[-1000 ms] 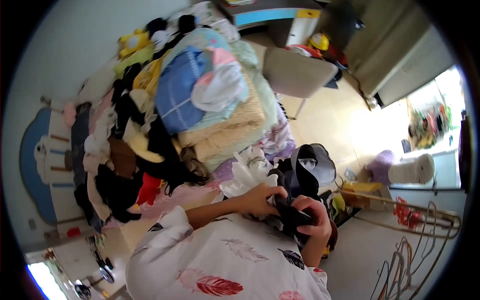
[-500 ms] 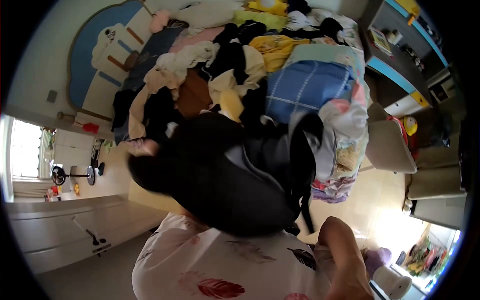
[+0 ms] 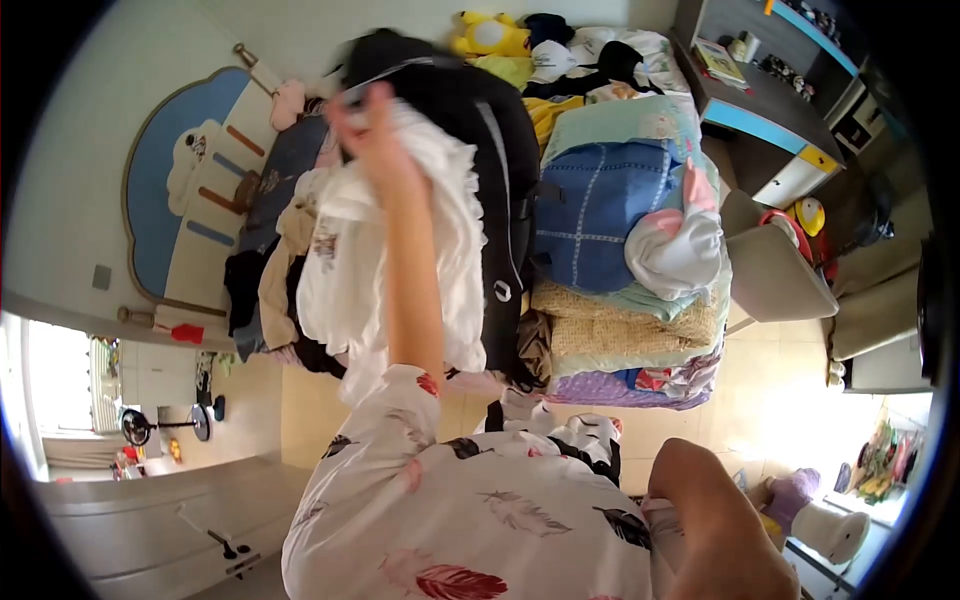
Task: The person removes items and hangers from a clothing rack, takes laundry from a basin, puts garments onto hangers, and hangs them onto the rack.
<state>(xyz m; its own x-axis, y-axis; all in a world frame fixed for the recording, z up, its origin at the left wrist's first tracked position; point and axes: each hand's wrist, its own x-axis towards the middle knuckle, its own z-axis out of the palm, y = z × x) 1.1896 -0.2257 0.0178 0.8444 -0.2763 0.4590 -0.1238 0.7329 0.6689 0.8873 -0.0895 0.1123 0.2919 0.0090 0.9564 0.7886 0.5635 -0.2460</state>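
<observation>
My left hand [image 3: 368, 125] is raised over the bed, its fingers smeared by motion. It appears closed at the top of a white garment [image 3: 450, 230] with ruffled edges, which hangs down on both sides of my forearm. Right behind it is a large black item [image 3: 508, 190] with light piping and strap-like pieces; whether it is a bag or a jacket I cannot tell. Of my right side only the bent arm shows, at the lower right; the right hand is outside the frame.
On the bed lie a blue checked cloth [image 3: 600, 215], a white and pink garment [image 3: 675, 250], a tan woven mat [image 3: 620, 325] and a yellow plush toy [image 3: 492, 36]. A desk [image 3: 745, 105] and a chair [image 3: 775, 270] stand at the right, a door [image 3: 150, 520] at the lower left.
The black item has moved from close in front of me to farther up over the bed. My left arm has come into view, reaching forward with the white garment.
</observation>
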